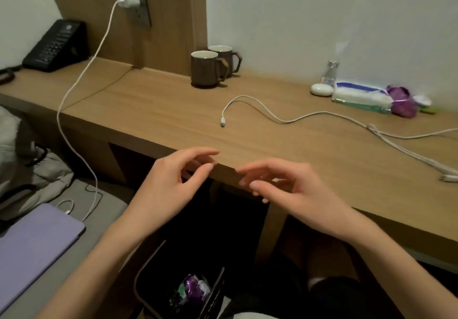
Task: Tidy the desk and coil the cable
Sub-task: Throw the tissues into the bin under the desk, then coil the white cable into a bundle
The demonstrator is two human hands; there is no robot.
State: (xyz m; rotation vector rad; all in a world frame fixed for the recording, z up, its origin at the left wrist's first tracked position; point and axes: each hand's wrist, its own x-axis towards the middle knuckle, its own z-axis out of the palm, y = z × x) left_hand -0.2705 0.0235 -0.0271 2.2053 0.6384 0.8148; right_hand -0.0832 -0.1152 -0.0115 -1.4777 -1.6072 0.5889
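A loose white cable (295, 118) snakes across the wooden desk (158, 110), its plug end lying near the desk's middle and its other end running off to the right. My left hand (173, 182) and my right hand (285, 187) hover side by side over the desk's front edge, fingers relaxed and slightly bent, holding nothing. Both hands are well short of the cable. On the right of the desk lie a tissue pack (359, 97), a purple wrapper (401, 100) and a white round case (321, 89).
Two brown mugs (205, 69) stand at the back by the wall panel. A black phone (58, 45) sits far left. A second white cable (71, 100) hangs from a wall charger (127, 0) down to a purple tablet (32, 247). A bin (148, 294) with wrappers stands below.
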